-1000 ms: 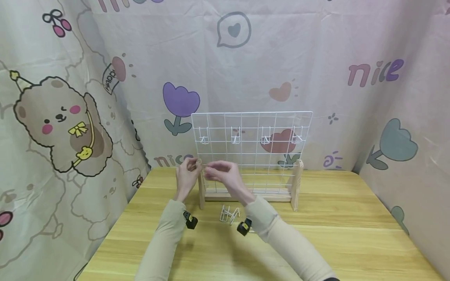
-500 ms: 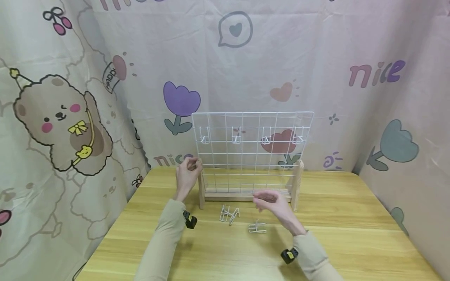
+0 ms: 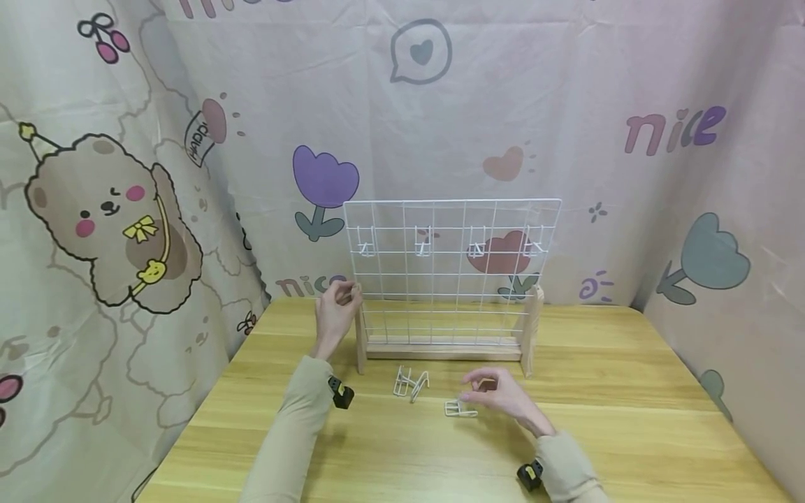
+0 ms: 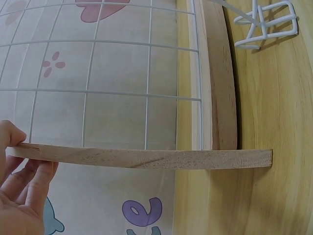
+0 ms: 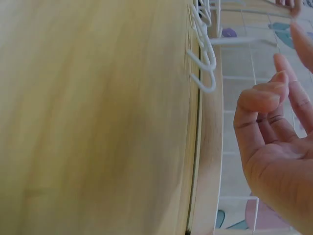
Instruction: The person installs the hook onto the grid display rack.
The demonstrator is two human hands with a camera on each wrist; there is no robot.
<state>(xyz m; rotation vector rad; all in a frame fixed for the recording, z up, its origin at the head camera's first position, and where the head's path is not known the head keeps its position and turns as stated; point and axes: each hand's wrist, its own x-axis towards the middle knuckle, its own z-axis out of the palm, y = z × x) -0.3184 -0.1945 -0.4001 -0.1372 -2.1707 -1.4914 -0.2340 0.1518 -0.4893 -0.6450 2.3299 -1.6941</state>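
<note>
My left hand [image 3: 333,318] holds the top of the left wooden upright [image 3: 360,342] of a white wire grid rack. In the left wrist view its thumb and fingers [image 4: 41,183] pinch the wooden upright [image 4: 146,159] from both sides. Low over the table, my right hand [image 3: 504,397] is beside a white wire hook [image 3: 460,410], its thumb close to it. Whether they touch cannot be told. In the right wrist view the right hand [image 5: 276,132] is loosely bent with nothing between thumb and fingers. More white wire hooks [image 3: 410,383] lie together left of it.
The wire grid [image 3: 434,285] stands upright in its wooden base [image 3: 440,351], with several white hooks hung along its upper row, among them a hook [image 3: 423,244]. A wooden table [image 3: 377,454] lies beneath. Patterned cloth [image 3: 528,84] hangs behind and at both sides.
My right hand has moved from beside the left upright, across to the right and down to the table near the single hook. My left hand has stayed on the upright.
</note>
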